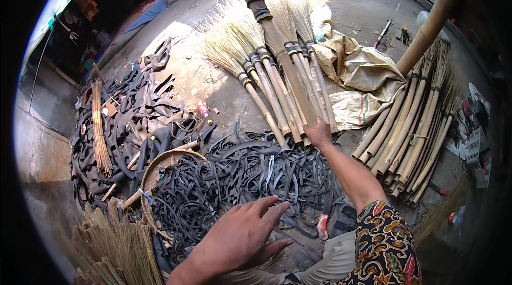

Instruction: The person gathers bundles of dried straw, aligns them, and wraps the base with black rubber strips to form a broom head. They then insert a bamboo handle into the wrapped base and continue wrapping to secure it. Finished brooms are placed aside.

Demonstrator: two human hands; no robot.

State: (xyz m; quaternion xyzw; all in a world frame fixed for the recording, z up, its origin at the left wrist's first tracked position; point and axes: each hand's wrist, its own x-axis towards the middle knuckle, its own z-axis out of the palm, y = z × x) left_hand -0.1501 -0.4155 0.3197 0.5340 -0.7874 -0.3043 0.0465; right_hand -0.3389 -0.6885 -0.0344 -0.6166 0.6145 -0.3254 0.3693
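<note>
My right hand (319, 133) is closed round the lower end of a stick broom's bamboo handle. This broom (292, 74) points away from me, its bristles at the top edge and dark bands binding its neck. Beneath it, several similar brooms (265, 90) lie side by side on the ground, pale bristles fanned to the far side. My left hand (234, 238) is empty, fingers apart, over a heap of black rubber strips (240, 170). Part of that heap lies in a round woven tray (149, 170).
Dark rubber scraps (152, 95) cover the left, with a bundle of thin sticks (97, 127) on them. Bristle bundles (117, 242) stand at lower left. To the right are a crumpled sack (362, 74), stacked bamboo-handled brooms (408, 135) and a slanting bamboo pole (429, 29).
</note>
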